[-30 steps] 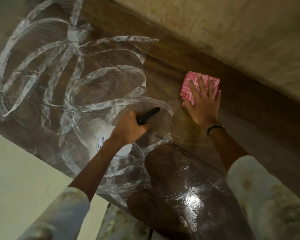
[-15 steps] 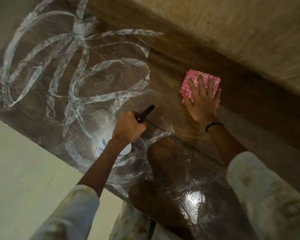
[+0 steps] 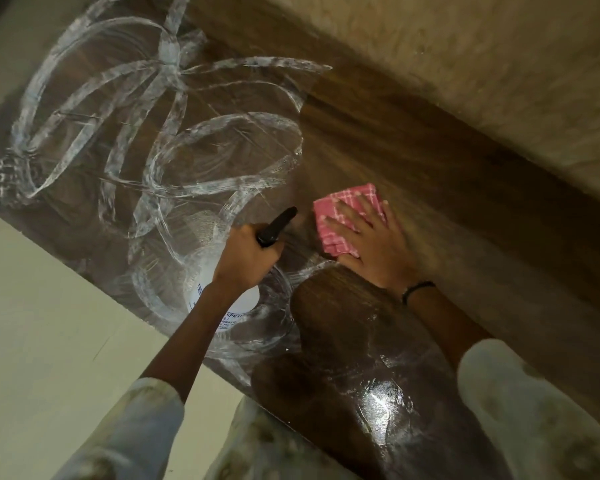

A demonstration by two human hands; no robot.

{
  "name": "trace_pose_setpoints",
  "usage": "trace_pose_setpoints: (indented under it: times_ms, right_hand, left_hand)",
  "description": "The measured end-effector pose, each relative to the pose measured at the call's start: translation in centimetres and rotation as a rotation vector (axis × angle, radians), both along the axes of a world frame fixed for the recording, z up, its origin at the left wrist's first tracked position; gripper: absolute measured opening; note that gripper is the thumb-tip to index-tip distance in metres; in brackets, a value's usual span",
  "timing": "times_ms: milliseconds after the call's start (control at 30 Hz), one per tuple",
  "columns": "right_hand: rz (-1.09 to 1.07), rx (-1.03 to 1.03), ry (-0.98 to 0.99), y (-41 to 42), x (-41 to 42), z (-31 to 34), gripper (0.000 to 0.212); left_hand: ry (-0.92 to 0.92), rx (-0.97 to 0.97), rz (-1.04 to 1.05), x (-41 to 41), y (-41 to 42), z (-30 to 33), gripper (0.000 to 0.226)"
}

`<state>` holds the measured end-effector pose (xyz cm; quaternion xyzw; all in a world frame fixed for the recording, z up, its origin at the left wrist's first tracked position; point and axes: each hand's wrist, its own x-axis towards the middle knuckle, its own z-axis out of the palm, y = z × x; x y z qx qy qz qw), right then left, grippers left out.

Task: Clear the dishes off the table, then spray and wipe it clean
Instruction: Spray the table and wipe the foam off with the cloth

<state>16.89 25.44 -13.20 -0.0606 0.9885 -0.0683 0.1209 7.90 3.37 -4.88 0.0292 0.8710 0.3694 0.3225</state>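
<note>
My left hand [image 3: 245,256] grips a white spray bottle [image 3: 222,299] by its black trigger head [image 3: 277,226], nozzle pointing up and right over the dark wooden table [image 3: 378,154]. My right hand [image 3: 374,244] presses flat on a folded pink checked cloth [image 3: 343,216] lying on the table just right of the nozzle. White streaks of wet foam [image 3: 167,109] loop across the left half of the tabletop. No dishes show on the table.
A pale wall [image 3: 482,64] runs along the table's far edge at the upper right. Light floor [image 3: 49,323] lies beyond the near left edge. A wet glossy patch [image 3: 381,403] shines on the table close to my body.
My right hand has slid the pink cloth toward me and to the left, closer to the spray nozzle. The left hand with the bottle stayed about where it was.
</note>
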Motion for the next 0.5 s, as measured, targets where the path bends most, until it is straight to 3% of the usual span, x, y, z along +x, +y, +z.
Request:
trace_pose_setpoints:
  times_ms: [133, 267, 400, 500]
  right_hand:
    - [-0.198, -0.008, -0.011, 2.1, -2.2, 0.1, 0.066]
    - [-0.343, -0.043, 0.009, -1.5, -7.3, 0.2, 0.062]
    - [-0.204, -0.031, 0.026, -6.6, -8.9, 0.0, 0.063]
    - [-0.035, -0.032, 0.012, -8.1, -6.0, 0.0, 0.061]
  left_hand:
    - [0.013, 0.013, -0.003, 0.0, -0.6, 0.0, 0.017]
    - [0.028, 0.022, 0.01, -0.4, -1.5, -0.6, 0.012]
    - [0.01, 0.04, 0.005, -0.8, -2.3, -0.5, 0.022]
    - [0.005, 0.049, -0.009, -1.0, -3.0, -0.2, 0.012]
